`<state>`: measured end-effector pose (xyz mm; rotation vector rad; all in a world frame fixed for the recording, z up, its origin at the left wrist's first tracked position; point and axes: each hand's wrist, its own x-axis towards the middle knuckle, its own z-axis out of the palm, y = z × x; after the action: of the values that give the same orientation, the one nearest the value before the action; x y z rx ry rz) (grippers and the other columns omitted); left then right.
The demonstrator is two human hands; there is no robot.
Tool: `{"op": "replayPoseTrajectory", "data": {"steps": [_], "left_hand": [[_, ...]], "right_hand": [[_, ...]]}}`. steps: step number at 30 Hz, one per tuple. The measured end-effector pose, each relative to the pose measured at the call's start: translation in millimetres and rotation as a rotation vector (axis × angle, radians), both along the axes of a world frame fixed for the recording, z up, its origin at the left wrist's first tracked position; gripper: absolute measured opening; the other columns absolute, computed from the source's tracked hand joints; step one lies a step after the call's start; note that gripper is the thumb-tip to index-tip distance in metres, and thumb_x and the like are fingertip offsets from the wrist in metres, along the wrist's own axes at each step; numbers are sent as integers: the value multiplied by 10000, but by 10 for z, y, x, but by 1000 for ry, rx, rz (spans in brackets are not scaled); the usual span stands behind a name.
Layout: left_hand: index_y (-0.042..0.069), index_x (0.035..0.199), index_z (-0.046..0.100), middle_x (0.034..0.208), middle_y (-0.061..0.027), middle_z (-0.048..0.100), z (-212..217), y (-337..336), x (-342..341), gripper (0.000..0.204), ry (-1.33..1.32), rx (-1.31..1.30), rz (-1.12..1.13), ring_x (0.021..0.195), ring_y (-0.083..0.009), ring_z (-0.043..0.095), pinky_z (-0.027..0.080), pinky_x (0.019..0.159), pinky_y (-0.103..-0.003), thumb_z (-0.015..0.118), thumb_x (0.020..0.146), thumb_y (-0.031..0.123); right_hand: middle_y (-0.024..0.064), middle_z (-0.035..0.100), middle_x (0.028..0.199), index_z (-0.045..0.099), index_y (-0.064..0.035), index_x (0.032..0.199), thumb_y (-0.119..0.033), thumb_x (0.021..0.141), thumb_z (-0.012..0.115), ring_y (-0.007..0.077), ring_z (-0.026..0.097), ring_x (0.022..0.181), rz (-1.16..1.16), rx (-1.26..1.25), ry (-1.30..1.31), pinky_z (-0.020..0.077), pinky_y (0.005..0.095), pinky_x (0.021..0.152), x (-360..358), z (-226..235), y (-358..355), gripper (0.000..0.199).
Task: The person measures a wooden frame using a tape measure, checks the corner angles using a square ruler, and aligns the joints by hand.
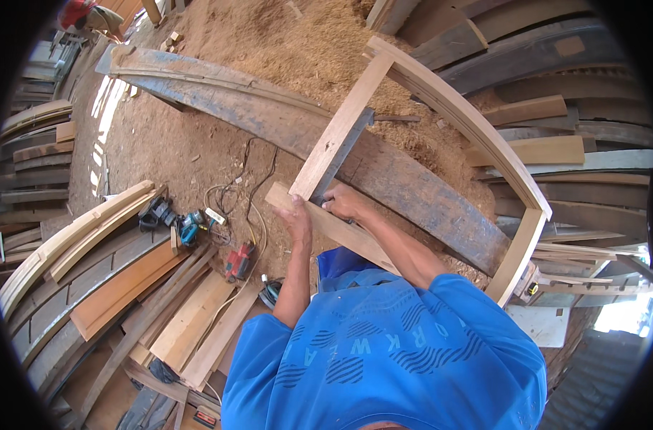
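A wooden frame of pale boards, its far right side curved, rests across a long worn plank bench. My left hand is closed around the near left corner, where the crosspiece meets the near rail. Along the crosspiece's inner side runs a grey metal bar clamp, its far end hooked by the wood. My right hand is closed at the clamp's near end, just inside that corner; its fingertips are partly hidden. The near rail passes under my right forearm and out of sight behind my blue shirt.
The plank bench runs diagonally over a floor of sawdust. Power tools, a red tool and loose cords lie at left. Stacked curved boards fill both sides. Another person bends at the far left.
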<state>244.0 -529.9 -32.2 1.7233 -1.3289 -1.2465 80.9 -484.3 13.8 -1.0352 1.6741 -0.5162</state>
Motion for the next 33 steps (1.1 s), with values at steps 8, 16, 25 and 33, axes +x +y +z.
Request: {"op": "replayPoseTrajectory", "data": {"steps": [8,16,25,33], "left_hand": [[-114,1445,188,1331,-332,463,-76,-3,2,782,6,-30,-13,1215,-410,518,398,1045,-452,596,961,344],[-147,1431,224,1353,-333,478,-81,-18,45,814,43,-40,-40,1254,-399,518,395,1066,-434,607,955,391],[87,1492,288,1255,-137,580,90,397,133,655,278,228,-76,1022,-232,623,534,809,-411,612,974,324],[6,1357,423,1131,-136,625,182,2402,-500,590,452,537,36,944,-239,651,591,762,-392,733,911,237]], "right_hand": [[266,684,892,702,25,1004,-200,833,663,323,680,805,-22,-26,-23,500,436,741,-8,-39,56,285],[261,683,1032,659,33,1136,-201,873,631,387,662,971,-127,-189,82,500,455,874,-555,228,896,353],[257,631,1229,617,20,1245,-196,917,599,406,590,1155,-562,-221,456,439,436,1030,-1929,998,1952,393],[279,641,1102,607,22,1163,-198,925,583,427,613,1060,-753,-381,610,466,451,911,-2659,1010,2774,325]]}}
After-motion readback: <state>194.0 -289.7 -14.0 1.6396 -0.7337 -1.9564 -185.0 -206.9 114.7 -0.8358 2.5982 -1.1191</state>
